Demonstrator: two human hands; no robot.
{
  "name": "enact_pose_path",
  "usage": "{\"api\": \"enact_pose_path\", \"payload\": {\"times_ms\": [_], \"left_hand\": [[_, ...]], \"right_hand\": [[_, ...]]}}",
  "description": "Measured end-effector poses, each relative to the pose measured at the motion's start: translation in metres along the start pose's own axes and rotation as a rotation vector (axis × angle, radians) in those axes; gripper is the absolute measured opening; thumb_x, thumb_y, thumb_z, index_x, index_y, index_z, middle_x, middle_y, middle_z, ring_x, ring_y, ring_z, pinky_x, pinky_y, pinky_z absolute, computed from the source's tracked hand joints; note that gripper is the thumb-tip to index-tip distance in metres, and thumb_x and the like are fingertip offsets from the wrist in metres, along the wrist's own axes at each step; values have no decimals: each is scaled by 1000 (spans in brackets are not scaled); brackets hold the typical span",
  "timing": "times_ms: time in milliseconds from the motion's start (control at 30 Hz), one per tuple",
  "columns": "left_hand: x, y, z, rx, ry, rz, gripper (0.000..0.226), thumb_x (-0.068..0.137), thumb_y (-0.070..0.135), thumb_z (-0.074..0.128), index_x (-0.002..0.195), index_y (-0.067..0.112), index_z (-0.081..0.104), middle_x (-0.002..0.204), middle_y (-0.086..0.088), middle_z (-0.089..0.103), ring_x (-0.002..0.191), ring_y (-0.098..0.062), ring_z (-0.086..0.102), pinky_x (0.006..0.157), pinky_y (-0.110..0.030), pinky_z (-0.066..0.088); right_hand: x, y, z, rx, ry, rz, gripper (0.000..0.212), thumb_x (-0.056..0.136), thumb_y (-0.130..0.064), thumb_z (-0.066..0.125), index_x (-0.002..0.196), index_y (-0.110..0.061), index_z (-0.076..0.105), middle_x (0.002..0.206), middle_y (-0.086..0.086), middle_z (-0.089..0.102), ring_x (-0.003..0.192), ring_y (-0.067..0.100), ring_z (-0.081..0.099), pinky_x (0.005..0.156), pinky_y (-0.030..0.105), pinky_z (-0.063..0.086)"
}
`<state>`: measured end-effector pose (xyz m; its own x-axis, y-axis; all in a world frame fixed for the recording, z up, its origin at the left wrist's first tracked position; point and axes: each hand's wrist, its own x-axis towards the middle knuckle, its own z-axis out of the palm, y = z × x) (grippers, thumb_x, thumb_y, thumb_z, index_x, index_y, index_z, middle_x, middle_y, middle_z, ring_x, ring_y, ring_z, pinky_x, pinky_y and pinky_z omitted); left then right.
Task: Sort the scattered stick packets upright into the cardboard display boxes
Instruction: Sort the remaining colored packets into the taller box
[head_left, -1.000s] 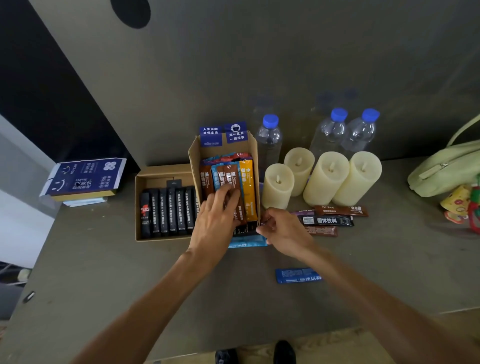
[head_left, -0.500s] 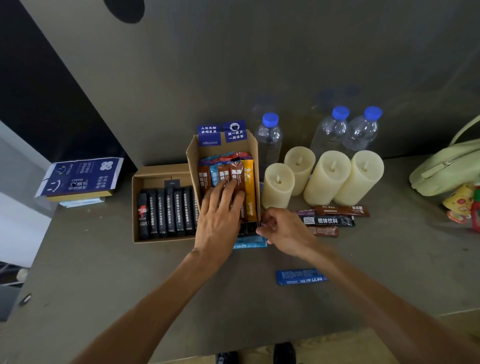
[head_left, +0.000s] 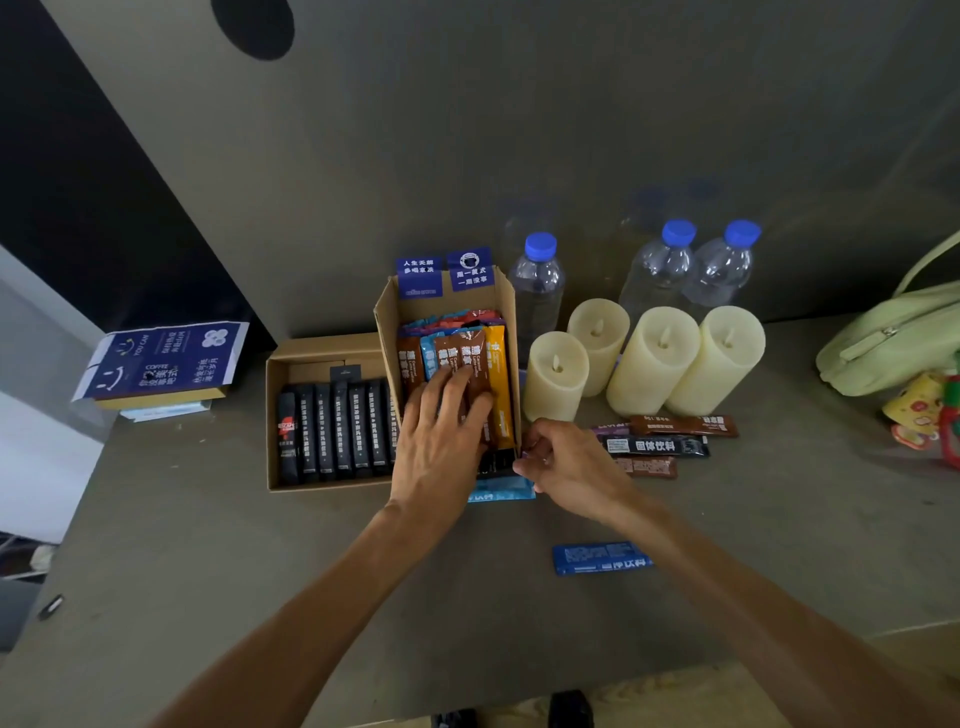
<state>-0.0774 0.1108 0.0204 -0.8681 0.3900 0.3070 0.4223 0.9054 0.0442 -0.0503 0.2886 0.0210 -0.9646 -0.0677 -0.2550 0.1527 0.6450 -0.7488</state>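
Stick packets (head_left: 470, 358), glossy foil strips, upright inside tall corrugated cardboard box (head_left: 387, 338), pressed by flat-fingered left hand (head_left: 441, 447). Right hand (head_left: 569, 467) curled at box's front corner, grip unclear. Loose packets (head_left: 657, 446) flat right of box.

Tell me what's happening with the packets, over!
Left hand flat on upright packets in tall box. Right hand curled at its front corner, grip unclear. Loose packets beside candles, blue packet near right forearm.

The left hand (head_left: 441, 447) covers the lower halves of the brown packets (head_left: 465, 358); whether the right hand (head_left: 574, 467) holds anything is unclear.
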Motion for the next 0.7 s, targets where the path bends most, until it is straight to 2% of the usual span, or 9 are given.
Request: {"api": "enact_pose_path", "payload": {"times_ms": [133, 233, 367, 567, 700], "left_hand": [[3, 3, 1, 12, 7, -13, 53, 75, 21, 81, 121, 19, 56, 141, -11, 45, 137, -33, 37, 110, -50, 39], [5, 5, 1, 18, 6, -26, 53, 75, 22, 82, 121, 20, 56, 141, -11, 46, 136, -33, 37, 109, -49, 39], [4, 3, 1, 8, -10, -25, 56, 74, 23, 83, 122, 20, 56, 142, -11, 45, 136, -32, 35, 109, -48, 39], [2, -1, -3, -7, -34, -7, 60, 70, 29, 86, 122, 21, 58, 142, -10, 45, 137, -32, 36, 108, -49, 39], [-1, -4, -1, -18, -21, 26, 53, 74, 28, 84, 121, 21, 60, 143, -9, 46, 139, -32, 35, 109, -51, 39]], "right_hand": [[1, 1, 0, -39, 4, -13, 12, 90, -28, 72, 89, -27, 60, 86, -7, 67, 76, 7, 67, 64, 22, 48], [3, 2, 0, -38, 5, -2, 12, 89, -29, 73, 92, -24, 62, 86, -5, 69, 77, 9, 68, 69, 27, 54], [3, 1, -1, -26, 2, 4, 11, 89, -29, 73, 91, -26, 62, 86, -5, 69, 78, 8, 67, 68, 23, 51], [2, 3, 0, 2, -6, 8, 13, 89, -28, 73, 97, -23, 65, 88, -5, 70, 79, 9, 69, 75, 30, 58], [3, 4, -1, 9, -1, 14, 14, 88, -28, 74, 97, -23, 66, 88, -5, 70, 80, 9, 69, 76, 30, 58]]}}
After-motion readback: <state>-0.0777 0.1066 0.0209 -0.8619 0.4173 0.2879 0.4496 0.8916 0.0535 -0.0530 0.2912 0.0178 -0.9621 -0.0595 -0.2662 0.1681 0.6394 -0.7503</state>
